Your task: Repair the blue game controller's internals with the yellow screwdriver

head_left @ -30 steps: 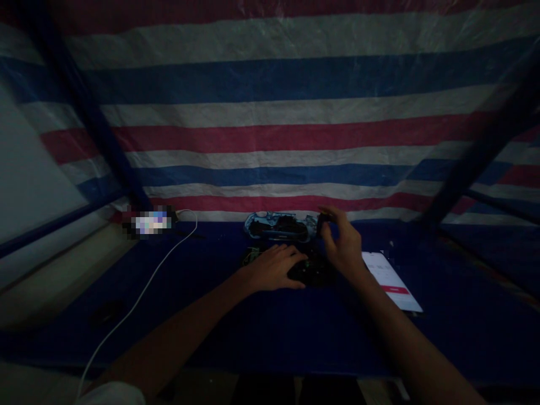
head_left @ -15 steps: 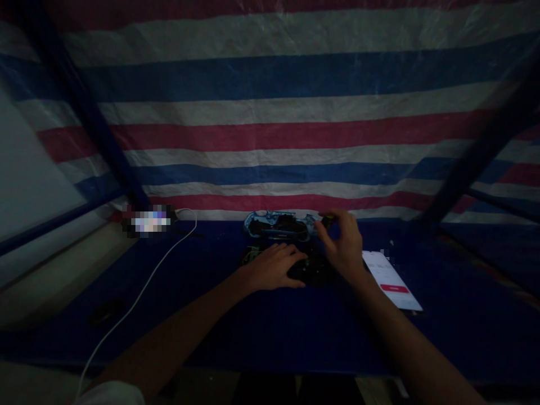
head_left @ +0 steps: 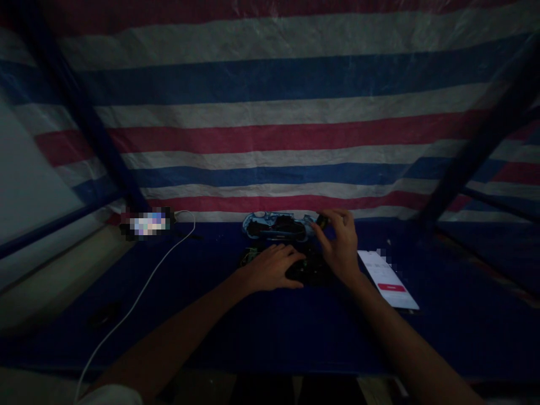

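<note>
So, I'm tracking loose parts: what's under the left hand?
The left hand rests on a dark casing, green-flecked parts showing beside it; whatever lies beneath the palm is covered.

You've got a crinkly plastic tarp [head_left: 270, 112] in wide red, white and blue stripes, a dark navy worktop [head_left: 169, 343], a thin white cable [head_left: 143, 285], a mottled blue-and-white shell [head_left: 274, 226], a black game controller [head_left: 306, 272], and a white phone [head_left: 382, 278] showing a pinkish-red button.

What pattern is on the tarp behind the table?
Horizontal red, white and blue stripes on the tarp; head view.
</note>
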Demonstrator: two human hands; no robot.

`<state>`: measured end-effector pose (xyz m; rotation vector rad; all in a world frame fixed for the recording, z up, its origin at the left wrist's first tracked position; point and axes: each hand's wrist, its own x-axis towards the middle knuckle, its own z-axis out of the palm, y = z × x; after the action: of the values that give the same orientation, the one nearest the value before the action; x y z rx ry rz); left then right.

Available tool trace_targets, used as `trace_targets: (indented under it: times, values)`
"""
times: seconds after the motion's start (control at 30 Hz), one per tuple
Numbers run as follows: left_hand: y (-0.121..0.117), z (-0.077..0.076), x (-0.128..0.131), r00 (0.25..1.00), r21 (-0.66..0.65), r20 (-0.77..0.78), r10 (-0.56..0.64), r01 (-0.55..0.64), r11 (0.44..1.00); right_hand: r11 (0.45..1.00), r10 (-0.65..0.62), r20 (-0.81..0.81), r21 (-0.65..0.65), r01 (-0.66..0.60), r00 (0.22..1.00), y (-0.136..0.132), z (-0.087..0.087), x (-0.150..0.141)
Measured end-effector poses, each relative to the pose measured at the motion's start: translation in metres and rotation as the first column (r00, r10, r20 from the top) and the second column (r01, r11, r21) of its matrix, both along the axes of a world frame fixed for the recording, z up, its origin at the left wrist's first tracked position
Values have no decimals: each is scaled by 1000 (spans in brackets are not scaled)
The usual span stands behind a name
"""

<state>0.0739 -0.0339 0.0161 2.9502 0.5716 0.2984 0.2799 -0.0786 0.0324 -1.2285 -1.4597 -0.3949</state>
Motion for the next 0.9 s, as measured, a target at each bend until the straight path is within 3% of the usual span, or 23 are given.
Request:
trace_targets:
  times: [0.17, 0.33, 0.6, 0.9]
  values:
    - [0, 0, 0, 1000, -3, 2, -6, 6, 1000, 994, 87, -41, -56, -90, 995, 0, -2, 2]
    - [0, -1, 0, 1000, 1, 12, 0, -1, 1000, 996, 48, 32, -72, -46, 998, -2, 1, 2]
    - [0, 0, 1, 1000, -9, 2, -3, 3, 1000, 999, 18, 23, 41, -19, 1000, -5, 4, 1]
    - [-1, 2, 1, 1000, -11, 8, 4, -4, 1000, 998, 51, 68, -25, -49, 996, -3, 0, 1]
